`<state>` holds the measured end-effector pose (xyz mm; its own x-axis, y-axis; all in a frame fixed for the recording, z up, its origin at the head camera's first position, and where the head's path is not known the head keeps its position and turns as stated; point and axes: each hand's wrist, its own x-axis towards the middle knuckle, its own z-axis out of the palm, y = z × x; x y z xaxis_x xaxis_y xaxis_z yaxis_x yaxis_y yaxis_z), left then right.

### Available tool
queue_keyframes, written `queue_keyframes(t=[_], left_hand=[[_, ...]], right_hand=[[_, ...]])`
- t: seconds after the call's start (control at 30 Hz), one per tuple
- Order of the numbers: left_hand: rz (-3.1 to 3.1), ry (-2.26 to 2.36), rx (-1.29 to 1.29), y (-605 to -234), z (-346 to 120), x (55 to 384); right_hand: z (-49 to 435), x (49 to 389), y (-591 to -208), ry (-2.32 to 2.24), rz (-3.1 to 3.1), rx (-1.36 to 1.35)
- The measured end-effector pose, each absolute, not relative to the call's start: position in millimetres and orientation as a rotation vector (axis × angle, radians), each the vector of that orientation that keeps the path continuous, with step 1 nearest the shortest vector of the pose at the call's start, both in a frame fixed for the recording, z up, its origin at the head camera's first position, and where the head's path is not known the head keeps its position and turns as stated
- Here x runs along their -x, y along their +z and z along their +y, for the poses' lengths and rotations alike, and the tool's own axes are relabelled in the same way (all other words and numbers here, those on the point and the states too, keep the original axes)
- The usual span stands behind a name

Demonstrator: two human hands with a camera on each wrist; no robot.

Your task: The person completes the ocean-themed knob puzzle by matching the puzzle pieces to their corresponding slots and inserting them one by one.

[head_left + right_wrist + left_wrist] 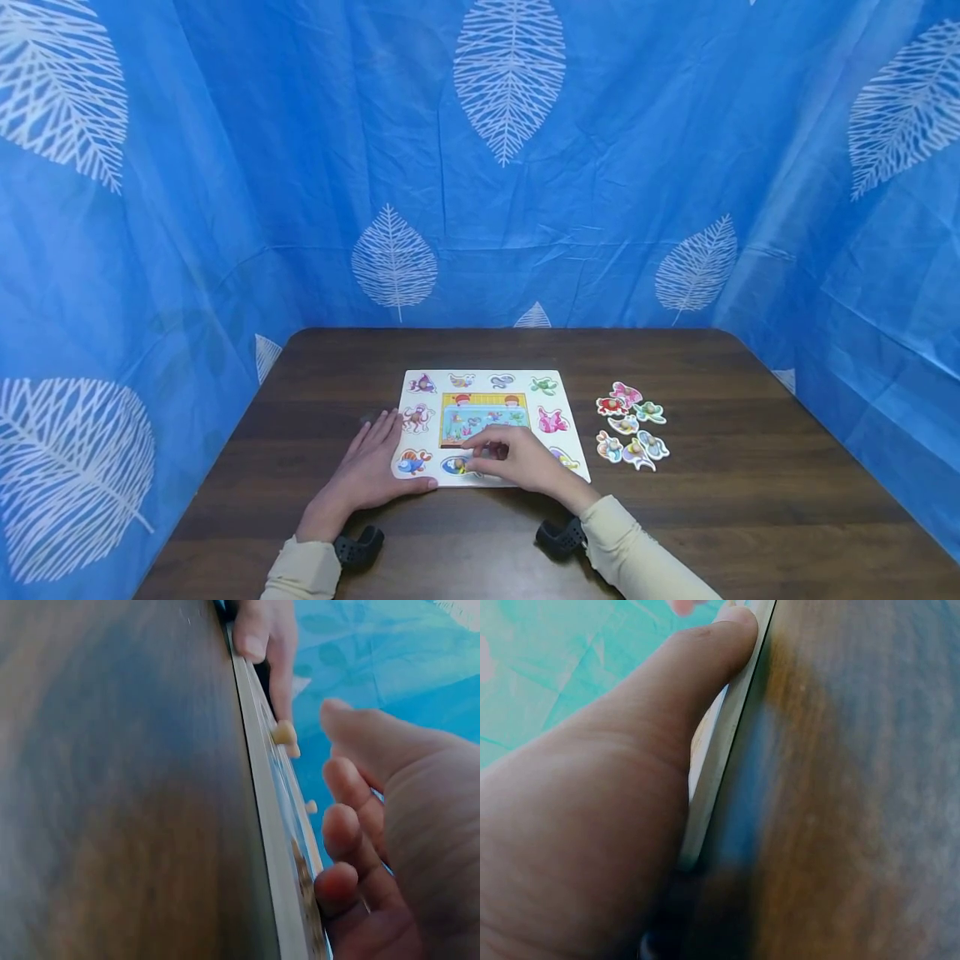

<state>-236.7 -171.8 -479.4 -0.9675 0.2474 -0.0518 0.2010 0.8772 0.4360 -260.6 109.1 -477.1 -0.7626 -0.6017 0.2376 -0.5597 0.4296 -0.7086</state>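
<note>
White puzzle board (pixel 480 408), fish piece (pixel 452 465) apparently being seated in the near row
Head: left hand (pixel 366 468) lying spread, loose pieces (pixel 623 424) waiting. Left wrist: thumb (pixel 712 652) touching board. Right wrist: right hand (pixel 420 795) curving its fingers loosely, holding nothing; next probably calling for another piece.

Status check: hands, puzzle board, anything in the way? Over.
Left hand around puzzle board's near left corner. Right hand empty above it, hiding part from head view. Loose pieces right of board.
</note>
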Motion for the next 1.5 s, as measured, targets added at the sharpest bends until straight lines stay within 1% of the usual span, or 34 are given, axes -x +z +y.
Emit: queue_keyframes(t=[0.27,0.67,1.1,1.5], left_hand=[[2.933,0.678,-0.354,-478,-172,237],[2.932,0.694,-0.364,-481,-173,236],[2.926,0.693,-0.358,-478,-173,237],[2.923,0.695,-0.355,-478,-173,237]], right_hand=[[124,269,-468,-1.247,2.559,1.065],[167,287,-449,-1.179,2.627,1.018],[198,296,-437,-1.182,2.753,0.797],[234,303,-435,-1.192,2.858,0.599]])
